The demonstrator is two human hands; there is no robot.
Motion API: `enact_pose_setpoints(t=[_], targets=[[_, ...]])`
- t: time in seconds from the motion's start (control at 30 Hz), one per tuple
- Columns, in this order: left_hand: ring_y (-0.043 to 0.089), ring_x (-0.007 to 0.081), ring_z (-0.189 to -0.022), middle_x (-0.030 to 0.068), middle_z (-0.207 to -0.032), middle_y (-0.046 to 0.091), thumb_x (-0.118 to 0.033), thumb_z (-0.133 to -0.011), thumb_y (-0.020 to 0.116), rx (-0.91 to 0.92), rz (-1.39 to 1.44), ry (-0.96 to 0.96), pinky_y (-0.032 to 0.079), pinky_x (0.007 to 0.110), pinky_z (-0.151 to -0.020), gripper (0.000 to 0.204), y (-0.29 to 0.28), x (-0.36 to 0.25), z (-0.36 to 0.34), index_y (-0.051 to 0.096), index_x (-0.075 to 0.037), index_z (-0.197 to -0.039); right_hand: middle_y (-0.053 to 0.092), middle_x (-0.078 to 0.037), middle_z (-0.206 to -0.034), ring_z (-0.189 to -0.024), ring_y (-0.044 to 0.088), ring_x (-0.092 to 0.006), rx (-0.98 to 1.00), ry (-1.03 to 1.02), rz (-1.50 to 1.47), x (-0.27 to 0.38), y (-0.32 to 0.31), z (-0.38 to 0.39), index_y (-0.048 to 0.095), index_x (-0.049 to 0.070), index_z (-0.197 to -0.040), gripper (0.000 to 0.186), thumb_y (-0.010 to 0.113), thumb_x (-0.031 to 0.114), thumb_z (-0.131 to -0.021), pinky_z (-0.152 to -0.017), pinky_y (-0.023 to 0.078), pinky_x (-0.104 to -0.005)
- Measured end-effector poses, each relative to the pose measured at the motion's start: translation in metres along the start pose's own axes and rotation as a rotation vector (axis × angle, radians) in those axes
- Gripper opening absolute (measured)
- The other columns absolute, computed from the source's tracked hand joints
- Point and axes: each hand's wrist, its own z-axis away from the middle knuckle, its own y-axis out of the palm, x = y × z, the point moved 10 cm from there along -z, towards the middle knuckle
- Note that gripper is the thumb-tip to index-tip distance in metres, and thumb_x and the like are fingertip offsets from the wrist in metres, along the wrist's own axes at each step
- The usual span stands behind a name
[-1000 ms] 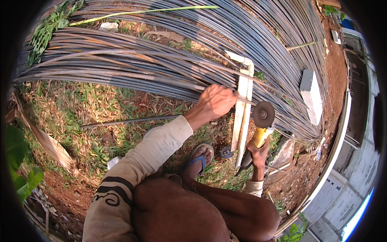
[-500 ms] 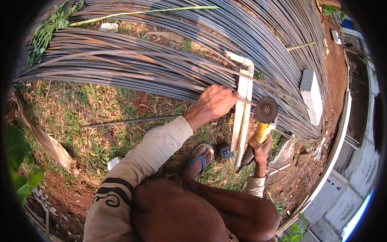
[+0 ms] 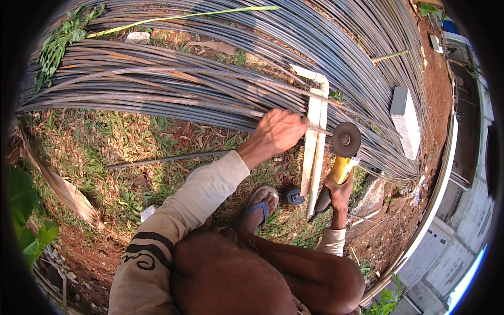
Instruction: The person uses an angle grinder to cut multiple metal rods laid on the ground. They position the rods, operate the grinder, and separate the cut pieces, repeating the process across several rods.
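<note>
Outdoor ground, head view: patchy grass with red soil along the right, grey wall beyond it at far right. Long steel bars in two spreads: near bundle runs left to right past the hands, far bundle fans out behind it. Leafy branch lies over the bars at left, yellow-green stalk across the far ones.

Left hand: fingers curled tight around one steel rod, knuckles up, arm reaching in from the left. Rod end sticks out right of the fist, across a pale wooden strip and a white pipe lying side by side; pipe has an elbow at its far end.

Right hand: fingers wrapped around the body of a yellow-and-black angle grinder. Cutting disc sits at the far end, face toward the camera, left edge right at the rod end; can't tell if they touch.

Dark round item on the ground, left of the pipe, just right of a foot in a blue-strapped sandal. Grey-white block rests on the bars at right. Loose rod lies on the grass, left of the left wrist.
</note>
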Motion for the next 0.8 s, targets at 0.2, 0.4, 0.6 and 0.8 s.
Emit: enact_pose_setpoints(t=[0.2,0.4,0.6,0.8], targets=[[0.073,0.0271,-0.077,0.0106,-0.087,0.073,-0.028,-0.105,0.062,-0.163,-0.003,0.06,0.054,0.045,-0.063,0.022,-0.011,-0.004,0.008,0.076,-0.011,-0.109,0.066,-0.004,-0.094,-0.08,0.064,-0.0146,-0.009,0.03,0.005,-0.006,0.001,0.0,0.058,0.002,-0.126,0.057,0.082,0.006,-0.074,-0.074,0.055,-0.031],[0.072,0.0257,-0.074,0.011,-0.083,0.073,-0.021,-0.101,0.065,-0.105,0.01,0.025,0.054,0.043,-0.061,0.015,-0.007,-0.003,0.003,0.077,-0.011,-0.101,0.065,-0.003,-0.094,-0.079,0.063,-0.0147,-0.001,0.031,-0.001,-0.014,0.0,0.017,0.059,0.001,-0.125,0.057,0.082,0.006,-0.073,-0.073,0.053,-0.0306],[0.075,0.0297,-0.078,0.012,-0.092,0.075,-0.031,-0.106,0.062,-0.052,-0.005,0.024,0.055,0.048,-0.065,0.028,-0.009,-0.004,0.003,0.075,-0.008,-0.114,0.066,-0.004,-0.095,-0.079,0.063,-0.0146,-0.015,0.019,-0.013,-0.009,-0.001,0.006,0.059,0.001,-0.124,0.056,0.082,0.007,-0.073,-0.073,0.053,-0.0304],[0.075,0.0307,-0.082,0.0121,-0.093,0.074,-0.032,-0.107,0.062,0.012,-0.001,0.001,0.055,0.047,-0.067,0.027,-0.005,-0.002,0.002,0.074,-0.01,-0.116,0.066,-0.004,-0.096,-0.08,0.063,-0.0148,-0.009,0.016,-0.007,-0.004,0.0,-0.001,0.059,0.001,-0.125,0.057,0.083,0.01,-0.074,-0.074,0.054,-0.0318]])
